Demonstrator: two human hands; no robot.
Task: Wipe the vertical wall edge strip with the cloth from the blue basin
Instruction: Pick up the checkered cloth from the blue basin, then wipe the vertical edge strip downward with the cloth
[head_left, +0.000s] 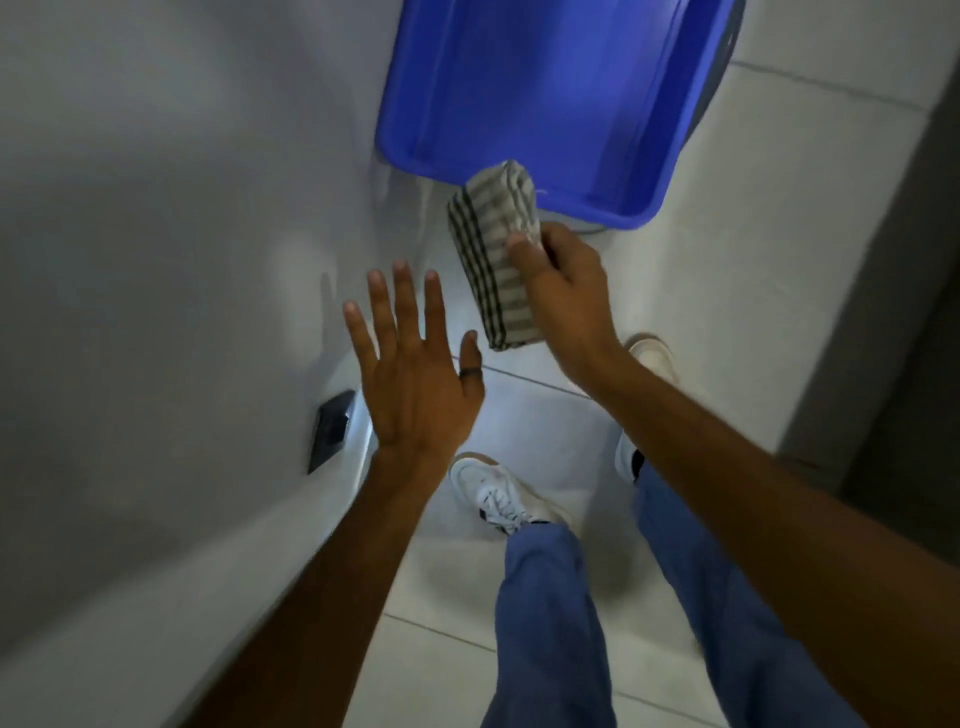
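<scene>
A folded checked cloth (493, 249), grey and cream with dark stripes, is gripped in my right hand (563, 291) just in front of the blue basin (613, 205). The basin stands on the tiled floor at the top of the view and looks bare inside. My left hand (410, 364) hovers open with its fingers spread, close to the white wall (156, 234) on the left. A dark ring sits on its thumb. I cannot make out the vertical edge strip for certain.
A dark wall socket (332, 428) sits low on the wall beside my left wrist. My white shoes (498, 496) and blue trouser legs stand on the pale floor tiles (753, 208). A grey wall or door face (883, 312) rises on the right.
</scene>
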